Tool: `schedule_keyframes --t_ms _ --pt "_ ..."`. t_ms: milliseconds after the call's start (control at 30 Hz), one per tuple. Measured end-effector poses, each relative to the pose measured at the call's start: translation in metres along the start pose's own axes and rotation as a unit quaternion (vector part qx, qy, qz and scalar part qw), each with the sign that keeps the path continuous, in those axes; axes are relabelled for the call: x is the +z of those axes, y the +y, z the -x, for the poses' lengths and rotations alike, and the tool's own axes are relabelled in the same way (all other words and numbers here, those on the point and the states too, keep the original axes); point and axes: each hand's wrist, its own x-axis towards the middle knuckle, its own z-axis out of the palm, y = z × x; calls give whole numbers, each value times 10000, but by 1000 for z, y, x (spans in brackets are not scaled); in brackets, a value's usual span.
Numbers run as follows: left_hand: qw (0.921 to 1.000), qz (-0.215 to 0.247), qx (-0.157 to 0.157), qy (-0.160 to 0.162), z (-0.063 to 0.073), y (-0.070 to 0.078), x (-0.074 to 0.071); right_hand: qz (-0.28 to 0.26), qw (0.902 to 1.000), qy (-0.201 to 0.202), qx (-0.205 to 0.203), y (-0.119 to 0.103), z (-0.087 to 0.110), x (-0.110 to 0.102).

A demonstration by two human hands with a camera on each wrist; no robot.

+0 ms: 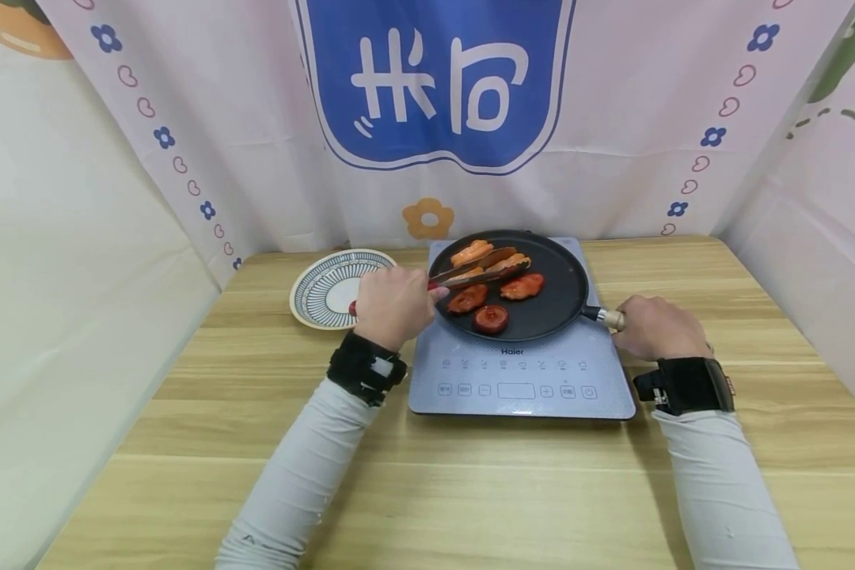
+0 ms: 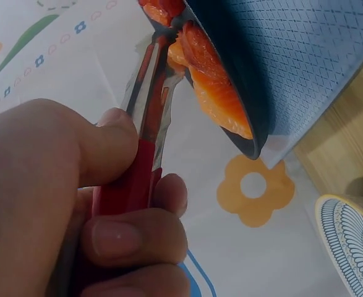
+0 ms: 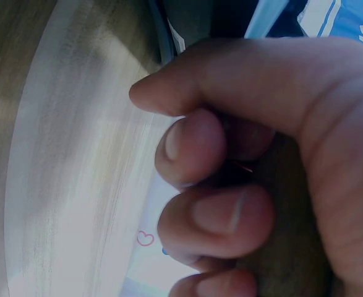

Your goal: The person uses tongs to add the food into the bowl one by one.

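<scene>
My left hand (image 1: 395,307) grips red-handled metal tongs (image 2: 127,185), with the thumb along one side and the fingers curled round the handle. Their tips reach over a flat black frying pan (image 1: 552,309), among orange-red meat pieces. I cannot tell whether the tips pinch a piece. One meat slice (image 1: 473,252) lies behind the tongs, and a darker slice (image 1: 522,286) lies in front. Near the pan's front edge is a round reddish-brown piece (image 1: 491,319). My right hand (image 1: 663,328) holds the pan's wooden handle (image 1: 614,319), its fingers curled around it in the right wrist view.
Under the pan is a pale blue-grey induction cooker (image 1: 516,408) with touch buttons along its front. A patterned plate (image 1: 321,289) stands left of it, partly behind my left hand. Printed cloth (image 1: 256,182) hangs behind the wooden table (image 1: 506,507).
</scene>
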Motion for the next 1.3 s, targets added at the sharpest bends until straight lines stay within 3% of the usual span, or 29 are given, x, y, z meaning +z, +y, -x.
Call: schedule_keyframes --t_ms 667,1300 --pt "9985 537 -69 -21 8 -1 -8 23 10000 -2 -28 0 0 -1" --pt "9947 971 -249 -215 15 -22 -16 -9 10000 -76 -8 0 1 -1"
